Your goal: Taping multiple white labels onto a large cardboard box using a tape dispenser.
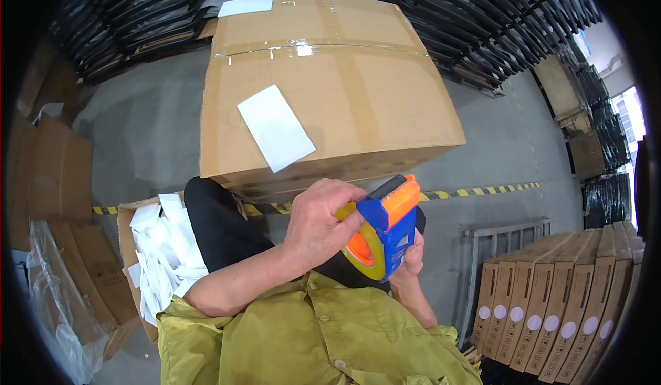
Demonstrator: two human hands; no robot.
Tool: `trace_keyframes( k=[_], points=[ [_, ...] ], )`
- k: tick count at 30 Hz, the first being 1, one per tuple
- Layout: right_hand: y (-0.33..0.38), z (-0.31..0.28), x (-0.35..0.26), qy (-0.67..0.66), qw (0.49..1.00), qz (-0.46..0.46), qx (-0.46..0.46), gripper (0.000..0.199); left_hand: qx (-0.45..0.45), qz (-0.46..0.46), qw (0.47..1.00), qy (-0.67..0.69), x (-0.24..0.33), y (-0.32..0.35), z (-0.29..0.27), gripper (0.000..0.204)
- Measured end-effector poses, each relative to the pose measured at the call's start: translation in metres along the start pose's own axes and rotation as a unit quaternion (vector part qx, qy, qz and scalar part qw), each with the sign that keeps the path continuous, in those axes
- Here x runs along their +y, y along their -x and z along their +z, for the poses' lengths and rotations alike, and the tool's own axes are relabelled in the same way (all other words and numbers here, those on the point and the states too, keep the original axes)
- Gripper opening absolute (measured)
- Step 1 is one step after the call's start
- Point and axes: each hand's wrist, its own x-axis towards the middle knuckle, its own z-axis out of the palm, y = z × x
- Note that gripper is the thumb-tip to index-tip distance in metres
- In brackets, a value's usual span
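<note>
A blue and orange tape gun [396, 230] is held above my lap, with a yellowish roll of tape [374, 251] on its near left side. My right hand [412, 258] is closed around its lower right part, mostly hidden behind the blue body. At the upper left of the roll, my left hand [318, 216] has its fingers bent and pressed against the tape gun's edge. Just beyond both hands stands a big cardboard carton [372, 103], taped along its top seam. One white sheet [277, 129] lies aslant on the carton, and another white sheet [245, 6] lies at its far left corner.
Left of my leg, an open box [127, 230] holds many white papers [165, 247]. Cardboard and clear plastic wrap [58, 302] lie farther left. Flat brown cartons [544, 302] stand in a row at right beside a grey metal frame [471, 268]. Black stacked frames [475, 20] line the back.
</note>
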Motion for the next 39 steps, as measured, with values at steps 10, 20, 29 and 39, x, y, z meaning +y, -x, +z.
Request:
trace_keyframes(
  k=[10, 20, 29, 39],
  points=[
    [0.003, 0.003, -0.005, 0.068, 0.998, 0.017, 0.009, 0.070, 0.005, -0.141, 0.986, 0.089, 0.001, -0.001, 0.006, 0.018],
    [0.002, 0.006, -0.009, 0.070, 0.997, -0.031, 0.007, 0.067, 0.010, -0.177, 0.960, 0.219, 0.014, -0.004, 0.005, 0.010],
    [0.013, 0.009, -0.013, 0.207, 0.976, -0.056, 0.036, 0.070, -0.007, -0.187, 0.931, 0.314, 0.003, -0.005, 0.007, 0.012],
    [0.007, 0.005, -0.009, 0.228, 0.946, -0.161, -0.164, 0.056, 0.040, -0.273, 0.869, 0.412, 0.011, -0.004, -0.007, 0.019]
  ],
)
